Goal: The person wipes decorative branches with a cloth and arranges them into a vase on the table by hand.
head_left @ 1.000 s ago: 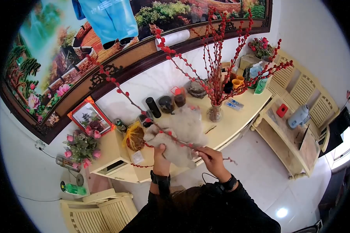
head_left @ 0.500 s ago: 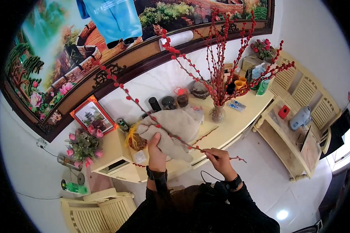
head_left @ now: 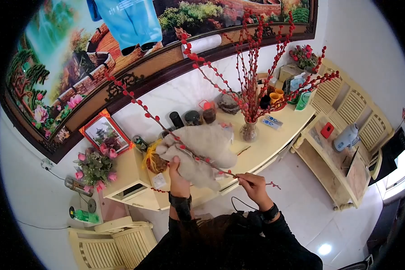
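Note:
My left hand is closed on a beige-grey cloth, thumb on top, and the cloth hangs in loose folds over the cabinet top. Across the front of the cloth slants a long branch with red berries. Between thumb and fingers, my right hand pinches its lower stem, with the tip sticking out to the right. Part of another twig shows on the cabinet, beside the cloth. More red-berry branches stand in a glass vase farther back.
The cream cabinet runs along the wall, with remotes, dark jars and a yellow-tied bag on it. Pink flowers and a framed picture stand left. A low table with a kettle is right.
The cloth's right part has swung down and outward, covering more of the twig on the cabinet. Both hands keep their grips, and the branch has barely shifted.

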### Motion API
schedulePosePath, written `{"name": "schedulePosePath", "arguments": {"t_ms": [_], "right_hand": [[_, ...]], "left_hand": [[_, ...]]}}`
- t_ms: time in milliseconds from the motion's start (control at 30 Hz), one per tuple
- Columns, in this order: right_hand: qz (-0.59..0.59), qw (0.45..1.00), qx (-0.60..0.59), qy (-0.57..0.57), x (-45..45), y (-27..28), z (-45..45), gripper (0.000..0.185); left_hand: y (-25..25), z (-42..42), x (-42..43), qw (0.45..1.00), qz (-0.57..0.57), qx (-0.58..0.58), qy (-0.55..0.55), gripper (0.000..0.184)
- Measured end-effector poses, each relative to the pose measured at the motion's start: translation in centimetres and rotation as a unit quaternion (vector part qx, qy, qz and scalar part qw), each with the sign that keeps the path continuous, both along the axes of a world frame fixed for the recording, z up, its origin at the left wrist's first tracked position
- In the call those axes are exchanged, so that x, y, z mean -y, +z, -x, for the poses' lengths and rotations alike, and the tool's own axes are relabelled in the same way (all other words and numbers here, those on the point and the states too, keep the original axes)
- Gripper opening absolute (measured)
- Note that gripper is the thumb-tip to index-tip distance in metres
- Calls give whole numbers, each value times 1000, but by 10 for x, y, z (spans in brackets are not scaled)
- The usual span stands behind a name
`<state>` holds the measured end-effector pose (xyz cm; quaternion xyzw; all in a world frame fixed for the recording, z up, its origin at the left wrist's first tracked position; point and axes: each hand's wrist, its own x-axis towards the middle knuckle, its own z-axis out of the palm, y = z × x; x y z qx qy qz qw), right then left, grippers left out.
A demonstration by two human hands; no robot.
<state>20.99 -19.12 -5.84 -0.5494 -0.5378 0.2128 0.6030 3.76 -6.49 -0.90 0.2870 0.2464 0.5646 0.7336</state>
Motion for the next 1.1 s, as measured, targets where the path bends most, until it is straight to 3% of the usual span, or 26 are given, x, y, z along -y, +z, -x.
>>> {"name": "schedulePosePath", "arguments": {"t_ms": [167,300,400,533,633,833,933,1033,1100], "right_hand": [[-3,1000,-23,-8,11,-8,-17,14],[8,999,38,-14,17,-6,-22,12],[29,997,78,-8,19,-15,-27,11],[39,993,113,-18,18,-16,-25,11],[48,991,121,-17,18,-13,-22,10],[35,993,116,3,16,-12,-15,11],[50,997,57,-8,17,-23,-15,11],[26,999,-43,8,18,-23,-13,11],[45,997,-55,15,22,-32,-19,11]], "left_hand": [[16,4,5,999,-28,7,21,49],[0,15,-20,997,-47,49,36,47],[37,5,0,997,-17,-10,79,44],[32,6,-4,984,-128,-97,71,42],[37,2,-7,994,-95,-25,53,40],[50,4,1,989,-111,-62,82,39],[36,10,-5,991,-98,-63,68,41],[38,20,-2,998,-15,11,62,44],[13,35,-34,964,-162,190,-89,44]]}}
